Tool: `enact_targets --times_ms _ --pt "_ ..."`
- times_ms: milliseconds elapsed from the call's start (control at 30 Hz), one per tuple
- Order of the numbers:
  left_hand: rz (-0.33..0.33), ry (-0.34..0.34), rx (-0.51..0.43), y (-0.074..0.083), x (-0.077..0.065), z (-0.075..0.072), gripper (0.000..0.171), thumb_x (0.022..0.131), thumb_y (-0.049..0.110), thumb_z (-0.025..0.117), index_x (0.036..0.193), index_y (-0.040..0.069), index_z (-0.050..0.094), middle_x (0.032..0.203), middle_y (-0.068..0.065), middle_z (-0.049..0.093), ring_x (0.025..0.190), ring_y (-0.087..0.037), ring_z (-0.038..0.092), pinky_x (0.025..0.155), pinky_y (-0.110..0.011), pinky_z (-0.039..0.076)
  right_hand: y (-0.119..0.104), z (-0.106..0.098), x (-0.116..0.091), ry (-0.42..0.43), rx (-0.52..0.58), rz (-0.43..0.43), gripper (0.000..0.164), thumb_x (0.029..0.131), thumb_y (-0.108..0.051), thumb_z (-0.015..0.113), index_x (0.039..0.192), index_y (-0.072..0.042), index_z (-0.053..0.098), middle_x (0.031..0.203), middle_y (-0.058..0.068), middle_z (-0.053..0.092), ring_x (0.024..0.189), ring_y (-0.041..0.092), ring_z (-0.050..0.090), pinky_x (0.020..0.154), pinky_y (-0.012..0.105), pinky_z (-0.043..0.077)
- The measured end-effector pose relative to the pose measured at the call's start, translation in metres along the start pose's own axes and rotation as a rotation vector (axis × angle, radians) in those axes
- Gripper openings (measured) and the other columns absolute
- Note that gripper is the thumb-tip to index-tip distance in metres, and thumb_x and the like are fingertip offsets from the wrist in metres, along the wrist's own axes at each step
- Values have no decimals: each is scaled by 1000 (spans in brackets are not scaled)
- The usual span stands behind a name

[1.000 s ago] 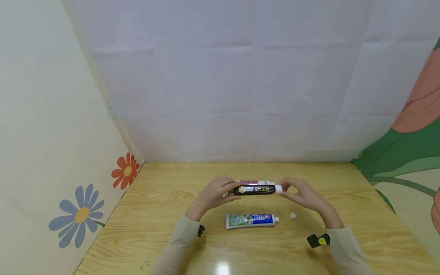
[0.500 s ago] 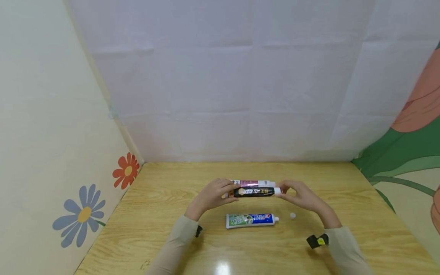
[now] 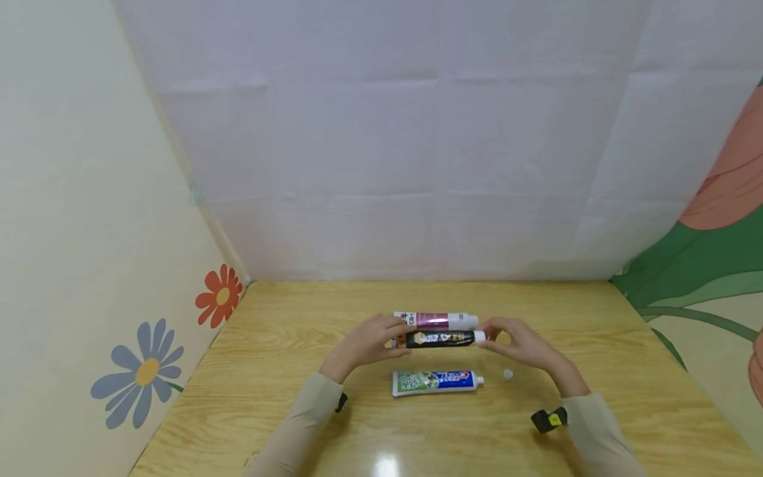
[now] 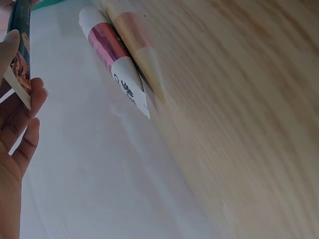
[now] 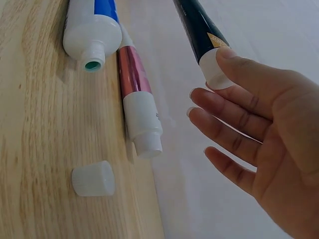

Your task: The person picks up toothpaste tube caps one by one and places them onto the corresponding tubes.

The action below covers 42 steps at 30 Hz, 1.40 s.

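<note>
A black toothpaste tube point(image 3: 441, 339) with a white cap point(image 5: 216, 69) is held level above the table. My left hand point(image 3: 369, 340) grips its flat tail end, thumb on one face and fingers on the other. At the opposite end, my right hand point(image 3: 520, 342) pinches the cap between thumb and index finger, its other fingers spread apart. Behind it on the table lies a pink-and-white toothpaste tube point(image 3: 438, 321), capped. Nearer to me lies a blue-and-green toothpaste tube point(image 3: 435, 382), its nozzle point(image 5: 93, 63) uncovered. A loose white cap point(image 3: 508, 374) rests to the right of that nozzle.
The wooden table point(image 3: 286, 411) meets a white cloth backdrop point(image 3: 357, 199) at its far edge. Side walls with painted flowers point(image 3: 146, 372) stand left and right. A black wrist camera point(image 3: 548, 419) hangs at my right sleeve.
Both hands have come slightly down and nearer with the black toothpaste tube, so more of the pink-and-white tube shows behind it. The tubes and loose cap on the table have stayed put.
</note>
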State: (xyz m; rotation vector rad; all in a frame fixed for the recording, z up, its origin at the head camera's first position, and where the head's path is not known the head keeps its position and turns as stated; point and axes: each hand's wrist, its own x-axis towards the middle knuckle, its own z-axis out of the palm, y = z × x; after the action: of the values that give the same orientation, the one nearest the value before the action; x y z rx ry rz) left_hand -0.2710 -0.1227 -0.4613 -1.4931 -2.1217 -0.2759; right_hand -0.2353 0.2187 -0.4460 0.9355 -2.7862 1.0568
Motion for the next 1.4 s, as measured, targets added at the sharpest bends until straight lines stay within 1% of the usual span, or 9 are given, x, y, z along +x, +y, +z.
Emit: enact_targets --times_ms 133,333,500,600,733,933,1133,1300,1400 --pt "-18 -40 -5 1 -2 2 48 77 33 75 117 9 63 98 2 65 84 -7 57 78 -23 48 1 2 0 -9 -12 -13 27 88 -38 61 105 -17 63 89 -11 62 82 6 57 77 41 50" --pt "-23 -66 1 0 -3 6 47 79 34 73 118 9 63 95 4 63 80 -6 56 75 -23 48 3 2 0 -21 -9 -38 28 88 -34 61 105 -12 64 89 -10 63 82 5 57 76 42 51" --pt "-40 -106 -10 -1 -3 6 46 81 36 70 119 12 61 99 5 64 86 -7 58 78 -24 48 5 3 1 -21 -4 -47 22 88 -32 62 101 -14 64 87 -10 62 81 5 57 75 42 51" --pt "-52 -136 -11 0 -3 5 46 82 37 68 121 12 60 102 4 64 90 -8 58 82 -24 48 6 4 1 -26 -2 -30 20 88 -32 62 100 -16 64 88 -10 62 81 5 56 76 43 50" --pt "-65 -167 -6 1 -3 5 47 83 37 67 122 12 60 104 2 64 91 -9 59 84 -25 48 8 7 0 -45 8 12 23 88 -35 62 101 -17 64 89 -10 62 82 6 56 77 43 50" --pt "-91 -203 -34 2 -3 6 46 83 35 68 121 8 60 104 0 63 92 -12 59 85 -27 49 13 10 -1 -76 3 49 22 88 -37 61 100 -19 64 90 -10 62 83 7 56 75 33 49" --pt "-151 -287 -55 2 -3 9 44 85 38 65 120 12 61 106 2 63 93 -10 59 89 -26 47 16 12 0 -101 8 68 24 88 -39 60 100 -19 64 90 -10 62 84 8 56 76 34 49" --pt "-186 -348 -51 3 -3 11 47 86 41 63 123 13 59 111 1 62 99 -12 59 93 -28 46 17 14 0 -110 -3 89 24 88 -38 60 101 -18 63 90 -10 62 84 8 56 75 28 49" --pt "-199 -376 -41 3 -2 12 48 87 42 61 125 14 57 115 0 62 102 -13 58 94 -30 45 19 16 0 -114 -9 112 23 88 -38 60 101 -20 63 89 -11 61 84 7 56 74 26 48"
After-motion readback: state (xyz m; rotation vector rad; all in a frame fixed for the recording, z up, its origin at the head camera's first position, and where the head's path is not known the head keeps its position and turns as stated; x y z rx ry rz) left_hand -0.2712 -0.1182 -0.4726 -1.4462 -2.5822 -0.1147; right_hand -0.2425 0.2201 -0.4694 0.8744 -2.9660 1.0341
